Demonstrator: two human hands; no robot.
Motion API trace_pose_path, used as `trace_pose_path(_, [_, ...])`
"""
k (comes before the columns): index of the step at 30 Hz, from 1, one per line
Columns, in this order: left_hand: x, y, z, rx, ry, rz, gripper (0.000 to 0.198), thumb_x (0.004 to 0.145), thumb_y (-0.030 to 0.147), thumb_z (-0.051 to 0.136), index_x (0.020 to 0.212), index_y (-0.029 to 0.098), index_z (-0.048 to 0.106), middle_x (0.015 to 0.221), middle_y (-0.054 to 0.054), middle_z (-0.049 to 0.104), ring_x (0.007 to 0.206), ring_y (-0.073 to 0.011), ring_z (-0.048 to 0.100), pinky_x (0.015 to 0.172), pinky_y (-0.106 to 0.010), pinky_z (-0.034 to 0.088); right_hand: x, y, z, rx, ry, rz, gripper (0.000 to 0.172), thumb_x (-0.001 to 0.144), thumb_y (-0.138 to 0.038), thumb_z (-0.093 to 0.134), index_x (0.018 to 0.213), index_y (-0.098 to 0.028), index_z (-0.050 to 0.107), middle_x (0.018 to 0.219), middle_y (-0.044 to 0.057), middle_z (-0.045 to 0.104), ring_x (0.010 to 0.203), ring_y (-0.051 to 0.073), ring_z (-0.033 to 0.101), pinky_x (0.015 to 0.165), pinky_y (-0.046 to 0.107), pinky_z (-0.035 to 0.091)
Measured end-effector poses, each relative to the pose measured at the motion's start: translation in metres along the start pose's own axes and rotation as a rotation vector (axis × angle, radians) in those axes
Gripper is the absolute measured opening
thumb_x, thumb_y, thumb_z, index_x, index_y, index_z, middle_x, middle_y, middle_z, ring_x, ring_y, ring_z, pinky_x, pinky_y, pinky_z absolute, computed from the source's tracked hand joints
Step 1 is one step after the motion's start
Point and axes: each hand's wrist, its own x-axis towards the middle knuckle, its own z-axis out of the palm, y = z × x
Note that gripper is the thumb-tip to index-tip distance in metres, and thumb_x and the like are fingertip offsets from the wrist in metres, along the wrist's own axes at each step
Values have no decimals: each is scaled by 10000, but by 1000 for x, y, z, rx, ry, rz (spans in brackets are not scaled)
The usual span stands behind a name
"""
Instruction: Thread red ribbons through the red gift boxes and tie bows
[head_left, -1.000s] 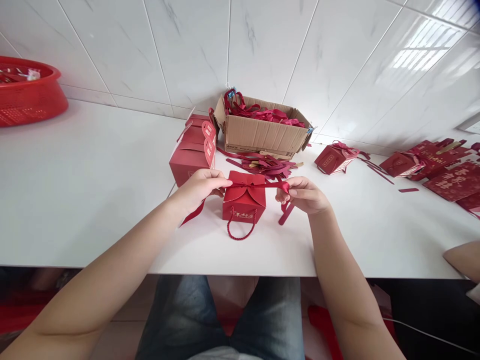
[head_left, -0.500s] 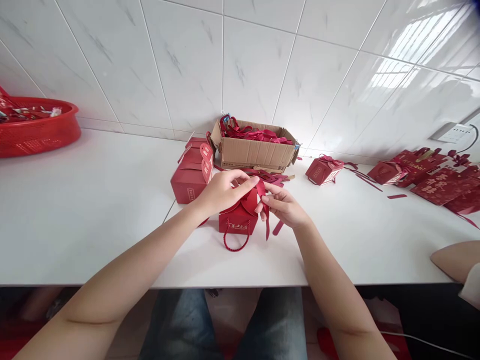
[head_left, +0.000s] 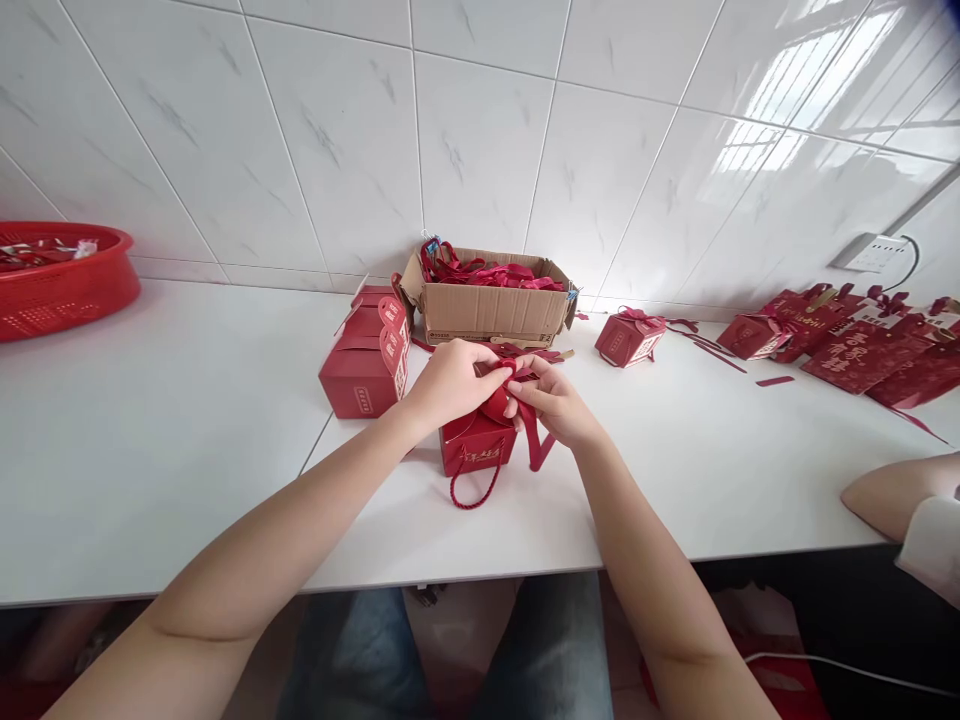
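A small red gift box (head_left: 477, 447) with a cord handle stands on the white table (head_left: 187, 430) in front of me. A dark red ribbon (head_left: 529, 438) lies over its top and hangs down its right side. My left hand (head_left: 448, 383) is closed over the top of the box, pinching the ribbon. My right hand (head_left: 553, 400) meets it from the right, fingers pinched on the same ribbon. Both hands touch above the box lid.
Behind stands a cardboard box of red ribbons (head_left: 487, 295), with a stack of red boxes (head_left: 364, 355) to its left. A tied red box (head_left: 628, 337) and more red boxes (head_left: 847, 340) lie at the right. A red basket (head_left: 60, 280) sits far left. Another person's arm (head_left: 900, 500) rests at the right edge.
My hands pulled the ribbon ends out sideways a second ago; now they have come together over the lid, working the ribbon. The view has tilted up slightly.
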Motion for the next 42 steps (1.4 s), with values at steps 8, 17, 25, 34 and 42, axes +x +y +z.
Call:
trace_pose_path(8, [-4,-12,-2,-143,89,-34,200,827,311,585,855,158,713,894,-59,745,805,-196,661,683,-285,488,-1,-3,7,-188,164,47,384,792,-514,671,972,-191,567,492,-53,613,376,80,492,401,195,389])
trace_pose_path(17, [-9,-20,-2,-245,129,-83,266,788,206,607,1050,180,646,1145,-78,690,1031,-211,644,760,-277,521,1,6,20,-510,253,-98,292,769,-473,692,745,-190,626,567,-32,523,498,89,407,479,247,311])
trace_pose_path(25, [-11,-17,0,-305,151,-105,200,825,294,605,977,168,634,967,-72,713,819,-168,652,709,-276,503,2,3,19,-651,239,-159,203,726,-367,741,800,-214,629,1038,41,610,963,184,548,830,334,426])
trace_pose_path(34, [-13,-24,-16,-206,124,-61,198,830,352,602,949,195,627,964,-49,693,912,-187,637,756,-284,475,9,17,24,-468,301,-225,191,774,-412,708,750,-223,701,1112,68,637,1083,214,580,907,368,446])
trace_pose_path(42, [-40,-60,-32,-77,-192,-315,336,789,535,613,891,216,592,963,-38,673,833,-204,615,698,-295,440,3,12,23,-453,175,-189,198,798,-416,689,845,-227,720,930,51,707,813,175,602,750,336,481])
